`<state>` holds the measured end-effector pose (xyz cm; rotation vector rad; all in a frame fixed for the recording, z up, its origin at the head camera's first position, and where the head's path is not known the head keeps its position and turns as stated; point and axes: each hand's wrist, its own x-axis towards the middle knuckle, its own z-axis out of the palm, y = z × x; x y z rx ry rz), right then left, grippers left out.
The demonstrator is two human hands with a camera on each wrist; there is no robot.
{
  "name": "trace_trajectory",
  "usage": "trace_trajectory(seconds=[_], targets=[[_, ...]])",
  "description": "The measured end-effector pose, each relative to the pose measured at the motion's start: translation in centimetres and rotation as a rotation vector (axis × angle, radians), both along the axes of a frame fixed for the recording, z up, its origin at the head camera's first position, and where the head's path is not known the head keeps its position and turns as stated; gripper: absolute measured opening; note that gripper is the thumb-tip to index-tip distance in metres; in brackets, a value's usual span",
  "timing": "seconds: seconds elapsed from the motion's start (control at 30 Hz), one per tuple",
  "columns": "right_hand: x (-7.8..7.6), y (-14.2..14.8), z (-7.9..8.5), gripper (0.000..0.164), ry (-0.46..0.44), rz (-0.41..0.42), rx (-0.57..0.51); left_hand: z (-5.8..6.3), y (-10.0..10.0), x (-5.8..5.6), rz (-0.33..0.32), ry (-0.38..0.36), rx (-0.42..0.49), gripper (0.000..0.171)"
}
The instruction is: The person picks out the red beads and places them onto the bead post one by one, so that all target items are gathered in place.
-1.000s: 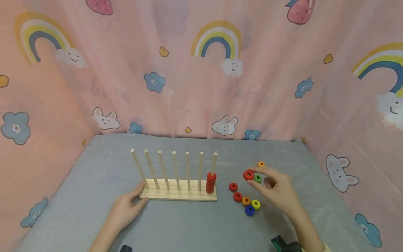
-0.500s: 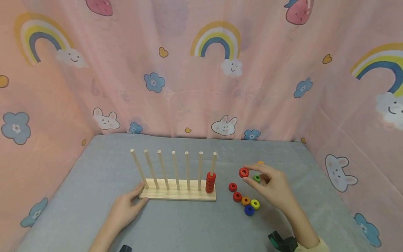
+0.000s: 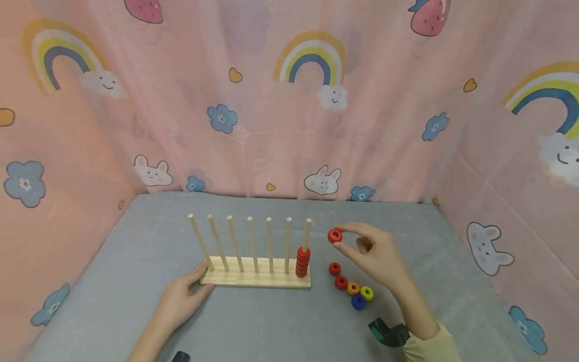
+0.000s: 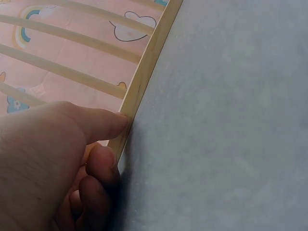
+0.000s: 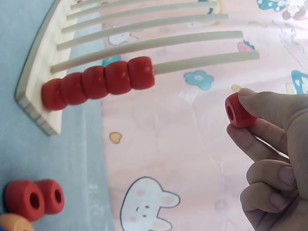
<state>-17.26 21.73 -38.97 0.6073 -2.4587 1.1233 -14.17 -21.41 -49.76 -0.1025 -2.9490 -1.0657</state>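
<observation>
A wooden peg rack [image 3: 258, 279] with a row of upright pegs stands on the table. Several red beads [image 3: 302, 262] are stacked low on its rightmost peg; the top of that peg is bare. My left hand [image 3: 180, 300] grips the left end of the base, its thumb [image 4: 108, 124] against the front edge in the left wrist view. Between thumb and fingertips, my right hand [image 3: 377, 254] pinches a red bead [image 5: 239, 110], held up just right of the rightmost peg. The bead's hole faces toward the rack in the right wrist view.
Loose beads lie right of the rack: two red beads [image 3: 334, 268], an orange bead [image 3: 353, 288], a yellow bead [image 3: 367, 293] and a blue bead [image 3: 358, 301]. A pink printed curtain [image 3: 271, 141] closes off the back and sides of the grey table [image 3: 262, 327].
My right hand has carried the red bead left and upward toward the rightmost peg. It now covers the green bead and the farther orange bead. My left hand has stayed on the rack.
</observation>
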Motion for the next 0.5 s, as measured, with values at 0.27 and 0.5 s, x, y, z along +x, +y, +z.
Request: trace_trajectory(seconds=[0.27, 0.5], targets=[[-0.8, -1.8, 1.5, 0.033, 0.048, 0.051, -0.045, 0.0, 0.0, 0.0, 0.008, 0.003, 0.001, 0.062], [-1.0, -2.8, 2.3, 0.035, 0.073, 0.085, -0.117, -0.1, 0.0, -0.1, 0.007, -0.003, 0.005, 0.062]])
